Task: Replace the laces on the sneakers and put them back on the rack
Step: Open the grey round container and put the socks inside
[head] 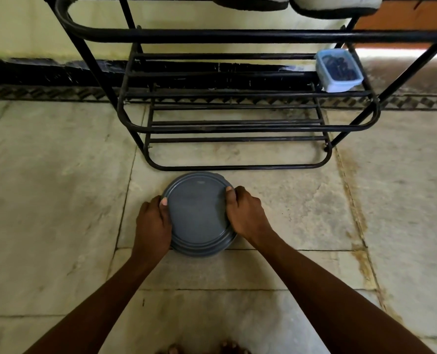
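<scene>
A round grey lidded container (pixel 198 213) sits on the stone floor just in front of the black metal shoe rack (pixel 238 129). My left hand (pixel 152 223) grips its left rim and my right hand (pixel 245 213) grips its right rim, thumbs on the lid. Two sneakers with white sides and dark soles (pixel 296 3) rest on the rack's top shelf, cut off by the frame's upper edge. No laces can be seen.
A small pale blue plastic box (pixel 339 70) holding dark items stands on the right end of the rack's middle shelf. The lower shelves hold nothing else. Behind the rack is a yellow wall with a black skirting. My toes (pixel 204 350) show at the bottom edge.
</scene>
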The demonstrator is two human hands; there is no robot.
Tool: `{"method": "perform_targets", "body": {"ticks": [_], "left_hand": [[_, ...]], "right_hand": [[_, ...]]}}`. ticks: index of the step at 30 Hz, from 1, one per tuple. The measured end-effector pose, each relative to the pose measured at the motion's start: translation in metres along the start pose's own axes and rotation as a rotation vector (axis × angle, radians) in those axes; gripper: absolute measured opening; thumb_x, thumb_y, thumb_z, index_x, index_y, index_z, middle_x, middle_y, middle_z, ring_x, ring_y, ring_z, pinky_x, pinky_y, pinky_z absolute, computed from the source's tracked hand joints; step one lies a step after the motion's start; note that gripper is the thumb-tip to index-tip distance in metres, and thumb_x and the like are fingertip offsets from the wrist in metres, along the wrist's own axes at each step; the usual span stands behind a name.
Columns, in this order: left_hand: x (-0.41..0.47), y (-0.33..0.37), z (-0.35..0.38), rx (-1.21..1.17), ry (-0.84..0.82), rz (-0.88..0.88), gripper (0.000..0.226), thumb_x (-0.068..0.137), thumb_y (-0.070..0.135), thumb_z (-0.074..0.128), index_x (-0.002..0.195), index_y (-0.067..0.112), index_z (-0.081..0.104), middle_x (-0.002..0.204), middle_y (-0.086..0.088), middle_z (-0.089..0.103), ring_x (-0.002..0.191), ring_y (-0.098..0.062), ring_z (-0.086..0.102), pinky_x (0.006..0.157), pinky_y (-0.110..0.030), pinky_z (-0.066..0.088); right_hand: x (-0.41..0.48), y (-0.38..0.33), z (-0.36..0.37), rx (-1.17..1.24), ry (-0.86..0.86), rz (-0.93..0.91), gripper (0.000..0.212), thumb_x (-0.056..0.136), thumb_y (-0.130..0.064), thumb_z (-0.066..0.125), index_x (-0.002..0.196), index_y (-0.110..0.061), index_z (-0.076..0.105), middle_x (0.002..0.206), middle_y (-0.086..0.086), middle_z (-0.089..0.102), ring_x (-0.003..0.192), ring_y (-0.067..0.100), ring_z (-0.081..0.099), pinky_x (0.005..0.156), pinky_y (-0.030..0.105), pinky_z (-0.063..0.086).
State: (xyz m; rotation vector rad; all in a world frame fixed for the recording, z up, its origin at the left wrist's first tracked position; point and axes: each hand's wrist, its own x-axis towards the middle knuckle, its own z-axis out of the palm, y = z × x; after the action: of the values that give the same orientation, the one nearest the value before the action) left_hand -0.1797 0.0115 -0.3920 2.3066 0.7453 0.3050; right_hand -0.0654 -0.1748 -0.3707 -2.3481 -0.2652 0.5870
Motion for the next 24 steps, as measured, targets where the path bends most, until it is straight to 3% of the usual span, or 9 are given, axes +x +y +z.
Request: {"method": "perform_targets", "body": {"ticks": [5,11,16,20,24], "left_hand": [[0.005,0.003,0.004,0.044,-0.057,-0.087,0.049,0.110,0.033,0.029,0.113,-0.002,0.063,0.107,-0.021,0.059,0.090,-0.023,0.052,0.081,-0.032,0.039],[0.010,0.005,0.003,0.061,-0.088,-0.145,0.043,0.110,0.029,0.031,0.116,-0.002,0.060,0.111,-0.025,0.057,0.097,-0.038,0.057,0.079,-0.032,0.037],[0.010,0.009,0.009,0.122,-0.060,-0.173,0.038,0.111,0.025,0.032,0.116,-0.002,0.058,0.109,-0.025,0.058,0.089,-0.035,0.057,0.074,-0.035,0.036],[0.007,0.011,0.009,0.107,-0.041,-0.180,0.037,0.111,0.025,0.033,0.117,-0.005,0.056,0.109,-0.025,0.059,0.095,-0.039,0.058,0.073,-0.034,0.034],[0.002,0.011,0.008,0.082,-0.033,-0.175,0.043,0.111,0.031,0.032,0.113,-0.004,0.057,0.104,-0.025,0.062,0.093,-0.039,0.060,0.072,-0.035,0.036]], "right_hand": [[0.009,-0.002,0.012,-0.180,0.115,0.072,0.071,0.103,-0.065,0.017,0.096,-0.011,0.062,0.096,0.014,0.065,0.089,0.032,0.063,0.074,0.036,0.046],[0.014,-0.006,0.003,-0.369,0.084,0.087,0.073,0.103,-0.064,0.016,0.112,-0.013,0.068,0.112,0.016,0.069,0.103,0.038,0.064,0.080,0.041,0.041],[0.015,-0.004,0.003,-0.402,0.092,0.065,0.071,0.105,-0.061,0.016,0.109,-0.011,0.067,0.106,0.015,0.068,0.089,0.033,0.061,0.075,0.037,0.038],[0.016,-0.003,0.004,-0.402,0.108,0.070,0.071,0.104,-0.062,0.016,0.106,-0.012,0.067,0.102,0.014,0.068,0.085,0.032,0.058,0.074,0.037,0.039],[0.012,-0.005,0.002,-0.405,0.098,0.089,0.071,0.105,-0.062,0.016,0.101,-0.013,0.067,0.085,0.006,0.055,0.077,0.027,0.050,0.073,0.036,0.039]]}}
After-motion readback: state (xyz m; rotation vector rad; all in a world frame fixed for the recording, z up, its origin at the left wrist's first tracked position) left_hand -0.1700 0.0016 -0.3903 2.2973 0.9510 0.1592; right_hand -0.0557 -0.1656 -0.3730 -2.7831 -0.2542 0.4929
